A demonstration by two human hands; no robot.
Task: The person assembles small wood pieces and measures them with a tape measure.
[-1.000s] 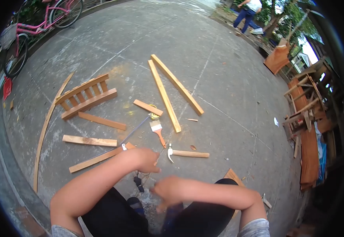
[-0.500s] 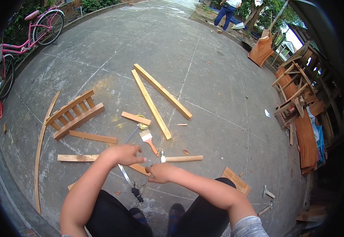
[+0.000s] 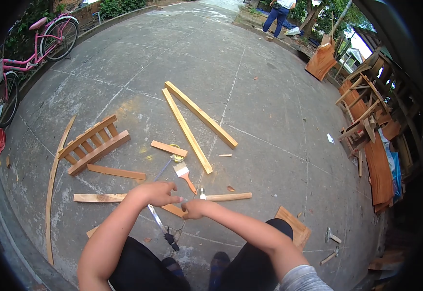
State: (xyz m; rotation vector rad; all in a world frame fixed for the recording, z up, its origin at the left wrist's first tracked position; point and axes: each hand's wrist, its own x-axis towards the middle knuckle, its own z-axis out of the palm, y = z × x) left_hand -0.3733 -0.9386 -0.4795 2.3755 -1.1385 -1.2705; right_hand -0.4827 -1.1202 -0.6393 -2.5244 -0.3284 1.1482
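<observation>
While the left hand point(image 3: 156, 192) hovers half-open above it, the short wood strip point(image 3: 174, 210) lies flat on the concrete point(image 3: 269, 126) between both hands (pale orange, narrow); the right hand point(image 3: 196, 208) pinches its end.

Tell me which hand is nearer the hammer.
Right. The right hand sits just below the hammer, beside its head; the left hand is farther to the left.

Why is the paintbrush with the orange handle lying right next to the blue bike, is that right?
Not quite. The head view shows the bike is pink, and it stands far off at the edge of the concrete. The paintbrush does have an orange handle, but it lies near the left hand.
</observation>
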